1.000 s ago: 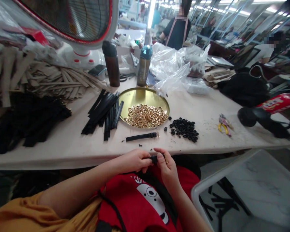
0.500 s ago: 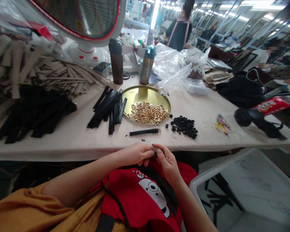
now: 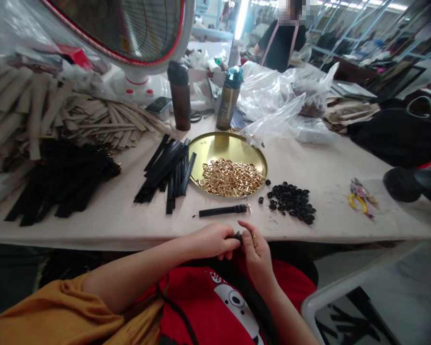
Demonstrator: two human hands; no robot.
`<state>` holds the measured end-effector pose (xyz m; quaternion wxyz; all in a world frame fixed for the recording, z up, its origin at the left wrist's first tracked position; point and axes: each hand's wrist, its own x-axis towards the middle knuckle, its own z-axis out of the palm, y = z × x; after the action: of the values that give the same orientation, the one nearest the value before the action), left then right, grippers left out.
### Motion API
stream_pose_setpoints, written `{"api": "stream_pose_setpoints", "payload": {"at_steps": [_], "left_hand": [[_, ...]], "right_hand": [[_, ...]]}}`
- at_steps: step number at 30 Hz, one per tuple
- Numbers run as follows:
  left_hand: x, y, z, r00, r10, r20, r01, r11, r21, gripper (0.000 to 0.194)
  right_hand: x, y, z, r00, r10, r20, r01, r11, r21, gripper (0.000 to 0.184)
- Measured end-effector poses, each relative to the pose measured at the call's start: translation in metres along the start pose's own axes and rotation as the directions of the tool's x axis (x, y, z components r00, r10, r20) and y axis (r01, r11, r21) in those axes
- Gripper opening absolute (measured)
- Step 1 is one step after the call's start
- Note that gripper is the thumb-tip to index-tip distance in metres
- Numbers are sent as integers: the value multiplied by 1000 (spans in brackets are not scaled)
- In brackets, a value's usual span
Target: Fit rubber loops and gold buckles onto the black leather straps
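My left hand (image 3: 221, 242) is closed on one end of a short black strap (image 3: 238, 236) just off the table's front edge. My right hand (image 3: 256, 251) pinches the same strap close by, with a gold buckle (image 3: 254, 238) showing at its fingers. Most of the strap is hidden by my hands. Beyond them lies a strap with a gold buckle (image 3: 224, 210). Past that, a round gold tray (image 3: 219, 141) holds a heap of small gold buckles (image 3: 233, 177). A pile of black loops (image 3: 290, 199) lies right of the tray, and black strips (image 3: 168, 167) lie left of it.
More black strips (image 3: 64, 177) and beige strips (image 3: 104, 117) are heaped at left, below a fan (image 3: 140, 79). Two bottles (image 3: 179, 96) stand behind the tray beside plastic bags (image 3: 280, 96). Yellow-handled pliers (image 3: 359, 199) lie at right. A white bin (image 3: 309, 306) stands low right.
The view has shifted left, so the table things appear farther right and lower. Both hands stay on the strap; a dark piece now shows more clearly between their fingertips.
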<state>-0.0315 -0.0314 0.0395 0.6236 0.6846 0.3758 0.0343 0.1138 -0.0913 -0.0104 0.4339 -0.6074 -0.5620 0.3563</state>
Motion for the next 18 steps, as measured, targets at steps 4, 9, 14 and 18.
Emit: {"api": "stream_pose_setpoints", "payload": {"at_steps": [4,9,14,18], "left_hand": [[3,1,-11,1000,0,25,-1,1000,15,19],[13,-1,-23,1000,-11,-13,11,999,34,21],[21,-5,-50,959,82,-273,51,893,447,29],[13,-16,-74,848,208,-487,209,713,669,30]], "right_hand": [[12,7,2,1000,14,6,-13,1000,-27,36],[33,12,5,997,-62,45,64,997,-46,35],[66,10,-3,999,-45,0,42,950,-310,45],[75,17,-7,999,-27,-41,6,903,-429,45]]}}
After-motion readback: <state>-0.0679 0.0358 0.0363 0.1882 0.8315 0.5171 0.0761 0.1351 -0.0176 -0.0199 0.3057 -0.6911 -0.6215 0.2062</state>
